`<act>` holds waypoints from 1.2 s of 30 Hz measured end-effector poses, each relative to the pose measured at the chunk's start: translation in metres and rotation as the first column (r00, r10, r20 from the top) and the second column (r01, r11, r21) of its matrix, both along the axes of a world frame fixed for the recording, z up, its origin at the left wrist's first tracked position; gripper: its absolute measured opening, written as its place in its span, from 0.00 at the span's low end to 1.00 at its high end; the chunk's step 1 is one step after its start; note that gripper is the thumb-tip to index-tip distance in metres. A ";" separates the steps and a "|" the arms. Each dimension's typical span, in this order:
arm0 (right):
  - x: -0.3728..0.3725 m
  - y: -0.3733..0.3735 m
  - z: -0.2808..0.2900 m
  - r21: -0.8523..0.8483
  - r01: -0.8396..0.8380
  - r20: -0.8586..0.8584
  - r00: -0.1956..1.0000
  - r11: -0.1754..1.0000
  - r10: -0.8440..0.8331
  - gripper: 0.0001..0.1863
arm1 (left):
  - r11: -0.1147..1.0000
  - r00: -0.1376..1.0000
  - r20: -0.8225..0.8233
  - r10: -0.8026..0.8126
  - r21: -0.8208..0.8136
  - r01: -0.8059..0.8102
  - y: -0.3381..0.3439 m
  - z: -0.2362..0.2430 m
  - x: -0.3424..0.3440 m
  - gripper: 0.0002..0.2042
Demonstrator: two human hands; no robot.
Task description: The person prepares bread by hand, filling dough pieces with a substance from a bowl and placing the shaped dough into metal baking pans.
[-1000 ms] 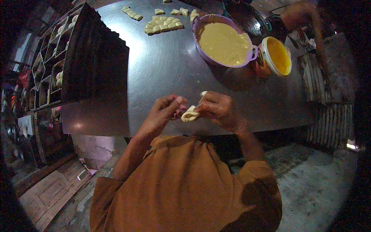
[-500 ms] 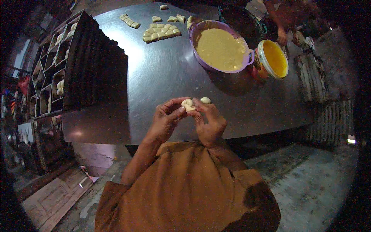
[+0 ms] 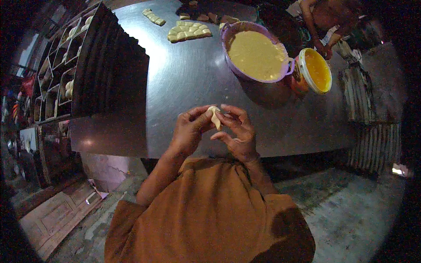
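Note:
A small pale piece of dough (image 3: 215,117) is between my hands above the near part of the metal table, one end stretched downward. My left hand (image 3: 189,127) pinches its upper part between thumb and fingers. My right hand (image 3: 238,133) has its fingertips against the dough's right side, with the thumb spread apart below. Farther off on the table lie a block of scored dough (image 3: 189,31), cut into several joined pieces, and a short scored dough strip (image 3: 154,17).
A purple basin (image 3: 258,80) of pale yellow mixture stands at far right. Beside it a white-rimmed bucket (image 3: 302,65) holds orange-yellow contents. Dark stacked trays (image 3: 118,74) and a rack (image 3: 55,70) with dough balls stand left. Another person's arms (image 3: 313,26) reach in at top right.
The dough between my hands has turned and stretched downward. My right thumb has moved away from it. The small dough ball beside my right hand no longer shows. A dark shape has appeared at the far edge.

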State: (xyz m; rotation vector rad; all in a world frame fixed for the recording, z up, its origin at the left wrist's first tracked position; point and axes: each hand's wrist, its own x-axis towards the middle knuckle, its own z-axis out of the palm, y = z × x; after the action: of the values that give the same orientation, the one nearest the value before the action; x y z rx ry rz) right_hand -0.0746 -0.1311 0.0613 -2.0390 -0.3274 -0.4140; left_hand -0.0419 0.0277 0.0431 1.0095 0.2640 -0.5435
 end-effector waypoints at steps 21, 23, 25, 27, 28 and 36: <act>0.006 -0.027 0.000 0.059 -0.029 -0.295 0.954 0.998 0.045 0.05 | 0.916 0.895 0.346 -0.281 0.376 0.142 0.002 0.017 -0.016 0.09; 0.006 -0.031 0.000 0.095 -0.039 -0.372 0.926 0.995 0.072 0.06 | 0.883 0.894 0.346 -0.285 0.458 0.105 -0.001 0.010 -0.016 0.08; 0.006 -0.036 -0.004 0.133 -0.050 -0.422 0.901 0.990 0.102 0.07 | 0.878 0.903 0.343 -0.259 0.474 0.072 -0.005 0.005 -0.018 0.07; 0.005 -0.038 -0.005 0.126 -0.033 -0.463 0.882 0.991 0.089 0.06 | 0.903 0.922 0.335 -0.197 0.428 0.038 -0.012 0.004 -0.021 0.06; 0.004 -0.040 -0.005 0.122 -0.026 -0.484 0.871 0.992 0.082 0.06 | 0.905 0.912 0.354 -0.206 0.423 0.040 -0.013 -0.002 -0.022 0.07; -0.019 -0.054 -0.044 0.359 0.178 -0.707 0.693 0.916 0.142 0.08 | 0.986 0.956 0.243 -0.166 0.070 0.153 -0.027 -0.029 -0.031 0.31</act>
State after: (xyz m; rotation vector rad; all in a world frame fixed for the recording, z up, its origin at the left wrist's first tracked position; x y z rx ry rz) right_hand -0.0933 -0.1854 0.0176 -1.6284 0.2619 0.3239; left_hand -0.0731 0.0010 0.0137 1.1429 -0.0276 -0.5519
